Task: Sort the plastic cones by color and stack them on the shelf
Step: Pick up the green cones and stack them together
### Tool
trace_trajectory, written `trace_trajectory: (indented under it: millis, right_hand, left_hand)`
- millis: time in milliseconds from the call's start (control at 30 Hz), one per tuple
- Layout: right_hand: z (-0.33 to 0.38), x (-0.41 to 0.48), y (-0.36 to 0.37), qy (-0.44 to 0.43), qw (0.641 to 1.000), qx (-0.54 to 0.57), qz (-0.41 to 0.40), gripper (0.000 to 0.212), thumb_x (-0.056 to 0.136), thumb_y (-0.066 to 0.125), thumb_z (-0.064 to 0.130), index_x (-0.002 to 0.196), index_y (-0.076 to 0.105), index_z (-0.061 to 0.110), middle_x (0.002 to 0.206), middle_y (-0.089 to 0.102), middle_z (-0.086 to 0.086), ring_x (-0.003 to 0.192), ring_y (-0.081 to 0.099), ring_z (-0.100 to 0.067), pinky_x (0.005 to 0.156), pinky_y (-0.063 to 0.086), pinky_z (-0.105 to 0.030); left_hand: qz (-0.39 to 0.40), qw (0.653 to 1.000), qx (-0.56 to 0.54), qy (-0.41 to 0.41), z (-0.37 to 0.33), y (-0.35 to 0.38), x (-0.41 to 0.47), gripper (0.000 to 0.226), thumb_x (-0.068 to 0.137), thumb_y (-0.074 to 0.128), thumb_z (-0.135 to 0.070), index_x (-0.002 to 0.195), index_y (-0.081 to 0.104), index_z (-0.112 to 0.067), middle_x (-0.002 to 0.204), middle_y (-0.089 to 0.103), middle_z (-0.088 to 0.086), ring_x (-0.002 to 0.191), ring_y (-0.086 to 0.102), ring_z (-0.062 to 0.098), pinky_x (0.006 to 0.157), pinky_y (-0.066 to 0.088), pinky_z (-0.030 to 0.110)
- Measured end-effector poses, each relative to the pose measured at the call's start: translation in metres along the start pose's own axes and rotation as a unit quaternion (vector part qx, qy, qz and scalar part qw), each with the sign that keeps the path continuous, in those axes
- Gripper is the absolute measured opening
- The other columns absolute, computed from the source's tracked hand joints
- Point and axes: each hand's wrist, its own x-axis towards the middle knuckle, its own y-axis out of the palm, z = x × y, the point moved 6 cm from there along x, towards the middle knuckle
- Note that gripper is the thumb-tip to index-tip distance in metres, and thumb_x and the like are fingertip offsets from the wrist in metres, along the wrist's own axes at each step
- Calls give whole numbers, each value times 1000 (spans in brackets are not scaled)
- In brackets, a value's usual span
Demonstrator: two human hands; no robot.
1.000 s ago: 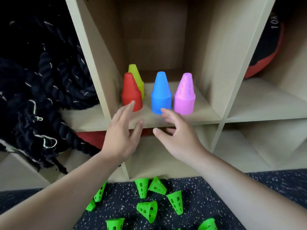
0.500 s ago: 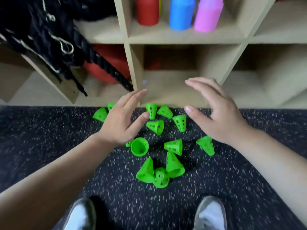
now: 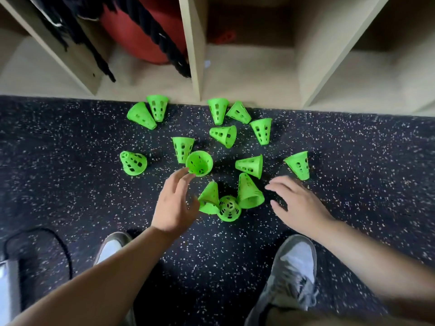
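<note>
The left grip [image 3: 174, 208] is held open, with the fingers spread and lightly bent, and nothing is grasped by it. Its fingertips [image 3: 181, 175] are seen at the near rim of an upturned cone [image 3: 199, 163], whose open mouth faces the camera; whether contact is made cannot be told. The right grip [image 3: 301, 208] is likewise held open, palm down above the floor [image 3: 94, 196], with loosely spread fingers, and nothing is held in it.

Between the two grips three cones [image 3: 228, 208] are bunched together and touching. The middle one is turned with its perforated narrow end toward the camera, and the other two lean away on either side. The rightmost of them is found just beside the right fingertips.

Beyond these, the remaining green cones [image 3: 223, 135] are scattered on the dark speckled floor, most of them lying on their sides. A pair is seen near the foot of the shelf [image 3: 193, 67] to the left, and several more are gathered before its middle divider. None of the green ones is seen inside a compartment.

In the lower left compartment a red ball [image 3: 141, 31] is lodged, with a black rope [image 3: 175, 57] draped across it. Nearer the camera, two grey shoes [image 3: 294, 262] are planted on the floor, and a black cable [image 3: 63, 250] is looped at the left.
</note>
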Motion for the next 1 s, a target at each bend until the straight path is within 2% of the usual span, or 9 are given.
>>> trace_trajectory:
  millis: [233, 333, 400, 467, 533, 700, 867, 933, 1000]
  right_hand:
    - [-15, 19, 13, -14, 1000, 4, -14, 35, 80, 81, 24, 113, 70, 17, 114, 64, 8, 92, 64, -12, 74, 49, -23]
    - [-14, 27, 21, -24, 1000, 11, -13, 33, 78, 84, 24, 108, 71, 17, 108, 67, 8, 63, 49, -1, 61, 48, -24]
    - [-14, 32, 27, -28, 999, 16, -6, 28, 80, 82, 24, 105, 72, 17, 103, 69, 9, 57, 43, 3, 58, 46, -25]
    - [-14, 36, 31, -30, 999, 29, -5, 20, 83, 79, 22, 101, 71, 16, 94, 69, 8, 61, 58, -9, 55, 52, -30]
    - [-14, 37, 34, -30, 999, 37, -17, 16, 82, 79, 17, 96, 71, 14, 85, 66, 7, 59, 61, -19, 51, 52, -32]
    - [-15, 38, 23, -19, 995, 71, -70, 11, 83, 73, 6, 91, 66, 9, 81, 60, 6, 57, 58, -16, 51, 54, -36]
    - [-15, 36, -16, 95, 963, 194, -163, 8, 84, 74, 5, 87, 70, 11, 72, 67, 7, 61, 62, -13, 55, 50, -19]
    - [-13, 37, -36, 160, 938, 244, -184, 7, 87, 72, 10, 89, 71, 16, 76, 70, 10, 67, 65, -8, 57, 48, -12]
    - [-8, 39, -58, 202, 903, 320, -204, 7, 90, 69, 11, 92, 70, 17, 78, 71, 6, 62, 68, -5, 56, 49, -11]
  left_hand:
    - [21, 998, -25, -62, 16, 13, 27, 81, 74, 88, -25, 142, 47, -9, 151, 41, 13, 138, 44, 29, 104, 44, 40]
    - [9, 993, -36, -109, 21, 22, 37, 91, 73, 89, -28, 149, 41, -13, 156, 37, 7, 144, 35, 24, 112, 36, 36]
    - [-12, 990, -28, -134, 23, 24, 41, 95, 71, 90, -31, 150, 39, -14, 157, 36, 7, 145, 32, 24, 114, 30, 34]
    - [-24, 990, -5, -136, 24, 25, 45, 96, 70, 90, -36, 149, 40, -14, 157, 37, 9, 143, 32, 27, 115, 28, 36]
    - [-31, 990, 17, -137, 26, 27, 49, 95, 70, 89, -40, 148, 42, -11, 155, 40, 10, 140, 35, 30, 116, 27, 39]
    - [-75, 984, 35, -160, 29, 24, 57, 80, 66, 90, -41, 132, 56, -9, 135, 59, 10, 125, 49, 31, 107, 38, 41]
    - [-54, 978, -71, -188, 26, 22, 63, 76, 68, 90, -20, 133, 52, -10, 130, 47, 9, 104, 38, 2, 93, 42, 23]
    - [-48, 984, -90, -149, 16, 22, 64, 84, 66, 91, -14, 137, 47, -5, 130, 47, 11, 106, 34, -5, 96, 36, 14]
    - [-26, 986, -104, -125, 1, 24, 64, 95, 66, 92, -18, 144, 40, -5, 134, 49, 7, 116, 38, -2, 101, 35, 17]
